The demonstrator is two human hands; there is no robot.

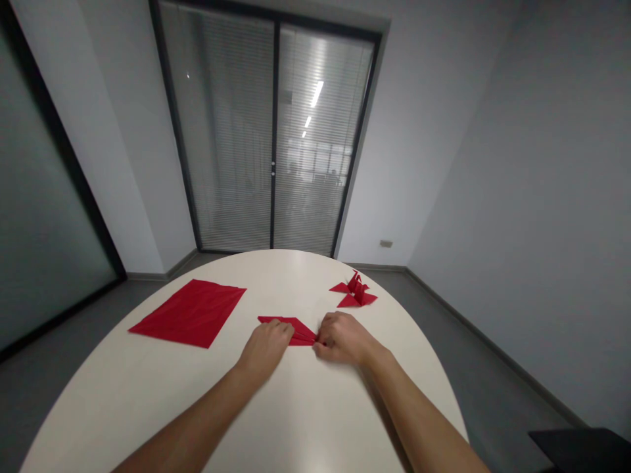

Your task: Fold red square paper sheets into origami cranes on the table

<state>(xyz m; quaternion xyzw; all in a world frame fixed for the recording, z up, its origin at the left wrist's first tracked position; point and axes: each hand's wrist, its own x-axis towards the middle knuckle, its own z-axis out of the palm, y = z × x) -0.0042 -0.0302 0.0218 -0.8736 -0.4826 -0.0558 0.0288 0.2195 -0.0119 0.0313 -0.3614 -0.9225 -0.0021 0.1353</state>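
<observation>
A flat red folded-paper triangle (290, 326) is held under the left hand's (266, 348) bent fingers, its tip pinched by the right hand (344, 339).

Dim, even light w/ lamp glare on glass door (231, 131), wide-angle warp at edges.

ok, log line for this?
left hand: on folded red paper piece | right hand: grip on its right tip | flat red paper sheet: left, untouched | red folded paper crane: far right
</observation>
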